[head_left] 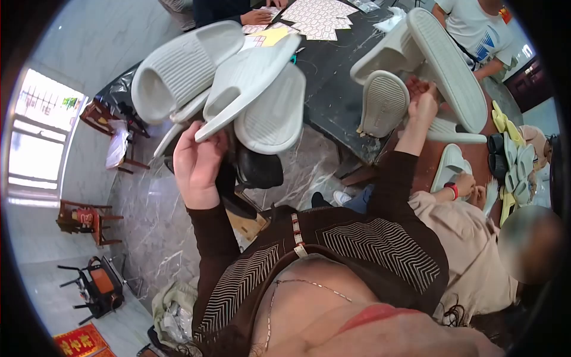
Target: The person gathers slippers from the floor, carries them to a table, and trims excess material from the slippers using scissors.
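Note:
In the head view, my left hand (199,160) grips the near end of a pale grey slide slipper (241,74), thumb and fingers closed on its edge. More grey slippers crowd around it: one on the left (172,74), another on the right (273,113). My right hand (421,101) has its fingers curled at a large grey slipper (449,68) tilted on its side; its fingertips are partly hidden. Just left of that hand, a slipper (385,102) shows its ribbed surface. Another slipper (383,56) lies behind them.
A black table (333,77) carries printed sheets (318,18). On the right, a co-worker's hands (467,187) are at a grey slipper (450,166) on a reddish-brown table (476,122), near several paired slippers (517,157). Other people stand beyond. Chairs (95,223) line the left wall.

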Motion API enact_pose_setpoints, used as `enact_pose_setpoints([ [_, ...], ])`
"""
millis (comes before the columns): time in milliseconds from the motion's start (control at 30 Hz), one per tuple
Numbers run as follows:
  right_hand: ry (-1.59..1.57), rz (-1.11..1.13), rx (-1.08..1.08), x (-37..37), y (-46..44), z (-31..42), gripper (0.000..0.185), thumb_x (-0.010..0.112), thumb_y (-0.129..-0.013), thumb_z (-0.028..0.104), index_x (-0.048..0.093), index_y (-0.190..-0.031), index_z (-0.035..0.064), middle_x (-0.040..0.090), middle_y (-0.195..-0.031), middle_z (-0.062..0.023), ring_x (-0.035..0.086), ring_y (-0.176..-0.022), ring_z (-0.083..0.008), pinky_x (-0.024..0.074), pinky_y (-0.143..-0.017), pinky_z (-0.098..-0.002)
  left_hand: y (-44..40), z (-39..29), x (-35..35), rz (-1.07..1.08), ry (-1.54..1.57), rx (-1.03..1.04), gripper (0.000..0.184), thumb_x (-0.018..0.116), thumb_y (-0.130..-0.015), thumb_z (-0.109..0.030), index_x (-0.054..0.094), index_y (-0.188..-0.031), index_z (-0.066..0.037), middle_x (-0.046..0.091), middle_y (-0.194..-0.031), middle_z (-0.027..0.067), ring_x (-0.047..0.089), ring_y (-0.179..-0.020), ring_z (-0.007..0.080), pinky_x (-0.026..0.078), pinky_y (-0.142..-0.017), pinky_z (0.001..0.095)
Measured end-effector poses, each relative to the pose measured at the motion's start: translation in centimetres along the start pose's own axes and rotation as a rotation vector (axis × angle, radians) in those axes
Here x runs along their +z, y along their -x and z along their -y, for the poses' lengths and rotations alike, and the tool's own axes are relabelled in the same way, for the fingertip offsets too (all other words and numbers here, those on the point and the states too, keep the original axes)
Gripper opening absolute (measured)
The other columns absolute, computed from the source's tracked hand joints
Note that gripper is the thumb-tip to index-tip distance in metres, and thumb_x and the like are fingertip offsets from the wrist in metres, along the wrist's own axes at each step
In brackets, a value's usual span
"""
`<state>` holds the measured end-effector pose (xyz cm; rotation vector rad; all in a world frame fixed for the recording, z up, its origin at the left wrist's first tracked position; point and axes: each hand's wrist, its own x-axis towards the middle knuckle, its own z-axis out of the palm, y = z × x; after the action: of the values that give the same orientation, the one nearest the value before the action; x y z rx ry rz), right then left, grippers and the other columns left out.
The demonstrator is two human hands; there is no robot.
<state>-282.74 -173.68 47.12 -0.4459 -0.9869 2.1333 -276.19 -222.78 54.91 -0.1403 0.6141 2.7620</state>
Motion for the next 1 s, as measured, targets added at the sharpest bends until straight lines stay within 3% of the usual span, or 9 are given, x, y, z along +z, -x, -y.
enact_pose_setpoints([
  [167, -0.017, -0.054, 0.029, 0.1, -2.6, 2.5, 0.029, 0.045, -0.093, 0.022, 0.052, -0.074, 0.0014, 0.061, -0.074, -0.0186, 0.064, -0.071, -0.0331, 0.0554, -0.065, -0.0414, -9.8, 1.8, 5.6, 0.047, 0.0, -0.197, 0.014, 0.046, -0.091, -0.012, 0.052, -0.092, 0.0, 0.06, -0.087, 0.0087, 0.058, -0.089, 0.0233, 0.044, -0.088, 0.041],
  [233, 0.062, -0.027, 0.052, 0.2, -3.1, 3.3, 0.03, 0.043, -0.094, 0.023, 0.051, -0.074, 0.0031, 0.061, -0.076, -0.0179, 0.063, -0.078, -0.0345, 0.052, -0.075, -0.0447, -13.9, 3.1, 7.1, 0.034, -0.049, -0.217, 0.013, 0.047, -0.091, -0.011, 0.052, -0.093, 0.001, 0.06, -0.088, 0.0093, 0.058, -0.09, 0.0235, 0.044, -0.088, 0.0408],
  [367, 0.262, -0.093, -0.034, -0.2, -3.5, 4.0, 0.028, 0.044, -0.094, 0.023, 0.052, -0.077, 0.0017, 0.06, -0.079, -0.0165, 0.062, -0.078, -0.0341, 0.052, -0.076, -0.0442, -22.1, 5.0, 7.8, 0.253, -0.064, -0.403, 0.01, 0.049, -0.089, -0.01, 0.051, -0.09, -0.001, 0.059, -0.09, 0.0105, 0.057, -0.086, 0.0234, 0.044, -0.088, 0.0423],
  [433, 0.463, -0.149, -0.078, 0.3, -2.2, 4.2, 0.023, 0.047, -0.092, 0.02, 0.054, -0.085, -0.0003, 0.059, -0.082, -0.0143, 0.062, -0.078, -0.0311, 0.0521, -0.074, -0.0406, -26.5, 5.8, 7.7, 0.261, -0.044, -0.497, 0.009, 0.05, -0.088, -0.01, 0.051, -0.089, -0.001, 0.058, -0.088, 0.0101, 0.056, -0.08, 0.0225, 0.044, -0.087, 0.0435],
  [467, 0.597, -0.25, -0.194, 1.8, -0.5, 4.5, 0.021, 0.053, -0.088, 0.017, 0.054, -0.094, -0.0027, 0.062, -0.084, -0.0138, 0.062, -0.071, -0.0242, 0.0517, -0.061, -0.0333, -28.5, 5.9, 7.5, 0.286, -0.017, -0.564, 0.01, 0.051, -0.086, -0.01, 0.051, -0.09, -0.001, 0.058, -0.085, 0.0104, 0.054, -0.076, 0.0219, 0.044, -0.085, 0.0441],
  [500, 0.582, -0.289, -0.264, -1.6, -3.0, 3.2, 0.024, 0.057, -0.087, 0.02, 0.055, -0.097, -0.002, 0.061, -0.086, -0.0092, 0.059, -0.072, -0.0193, 0.0497, -0.062, -0.0297, -30.2, 6.5, 7.7, 0.233, -0.014, -0.597, 0.013, 0.05, -0.086, -0.009, 0.051, -0.094, 0.001, 0.057, -0.084, 0.0111, 0.053, -0.073, 0.0221, 0.045, -0.084, 0.0442],
  [567, 0.56, -0.376, -0.221, -0.9, -2.0, 3.6, 0.026, 0.062, -0.086, 0.022, 0.056, -0.097, -0.0005, 0.059, -0.082, -0.0049, 0.056, -0.07, -0.0148, 0.0478, -0.062, -0.0274, -33.9, 6.7, 7.4, 0.246, 0.051, -0.731, 0.029, 0.047, -0.082, -0.005, 0.047, -0.108, 0.008, 0.056, -0.097, 0.0156, 0.054, -0.082, 0.024, 0.045, -0.081, 0.0412],
  [700, 0.655, -0.34, -0.017, 1.0, -0.3, 4.8, 0.027, 0.056, -0.089, 0.032, 0.053, -0.092, 0.0048, 0.052, -0.069, -0.005, 0.051, -0.049, -0.0176, 0.0458, -0.043, -0.0329, -39.6, 7.5, 6.5, 0.32, 0.136, -0.968, 0.02, 0.049, -0.081, -0.007, 0.053, -0.095, 0.006, 0.055, -0.086, 0.0132, 0.053, -0.079, 0.0233, 0.045, -0.081, 0.0436],
  [1000, 0.64, -0.386, 0.252, 0.2, -4.3, 2.8, 0.027, 0.045, -0.09, 0.031, 0.047, -0.08, 0.0064, 0.051, -0.063, -0.0072, 0.053, -0.056, -0.0199, 0.0495, -0.053, -0.0353, -48.0, 13.7, 7.3, 0.111, 0.156, -1.07, 0.008, 0.046, -0.083, -0.003, 0.051, -0.086, 0.002, 0.048, -0.08, 0.0072, 0.049, -0.074, 0.0184, 0.044, -0.077, 0.0463],
])
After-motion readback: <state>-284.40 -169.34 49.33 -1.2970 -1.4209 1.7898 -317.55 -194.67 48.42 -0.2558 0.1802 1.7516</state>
